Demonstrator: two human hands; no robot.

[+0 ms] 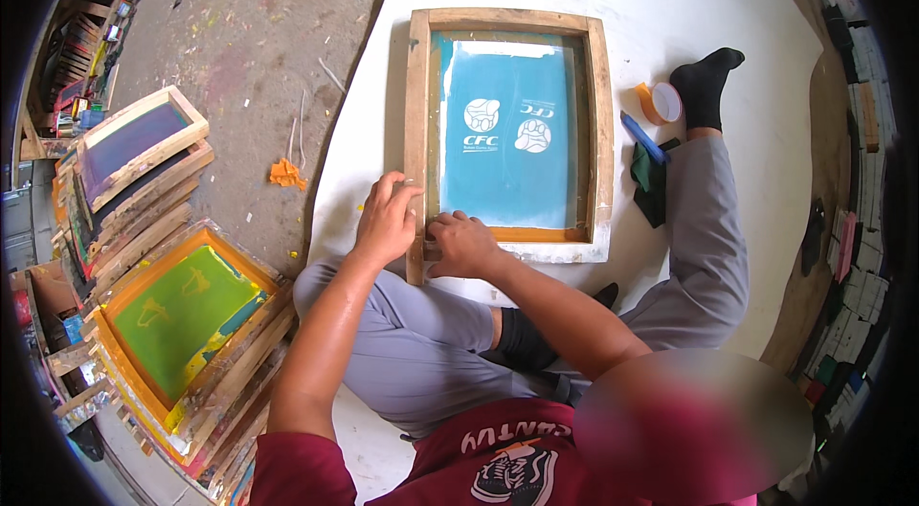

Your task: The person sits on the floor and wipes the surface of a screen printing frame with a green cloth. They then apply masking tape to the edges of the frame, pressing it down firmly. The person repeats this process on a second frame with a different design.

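A wooden screen-printing frame (600, 123) lies on the white surface before me. Its mesh (507, 166) is blue-green, with white emblems and lettering. My left hand (387, 221) is against the outside of the frame's left bar, its bent fingers a little apart, fingertips at the wood. At the lower left corner, my right hand (464, 245) is closed over the bottom bar, with fingers on the inner side and thumb towards me. Whatever lies under the right palm is hidden.
A roll of orange tape (661, 103), a blue tool (642, 135) and a dark green cloth (649, 182) lie right of the frame, beside my outstretched leg. More wooden frames (144, 147) stand stacked at left, one with a green mesh (182, 310). Crumpled orange tape (286, 174) lies on the floor.
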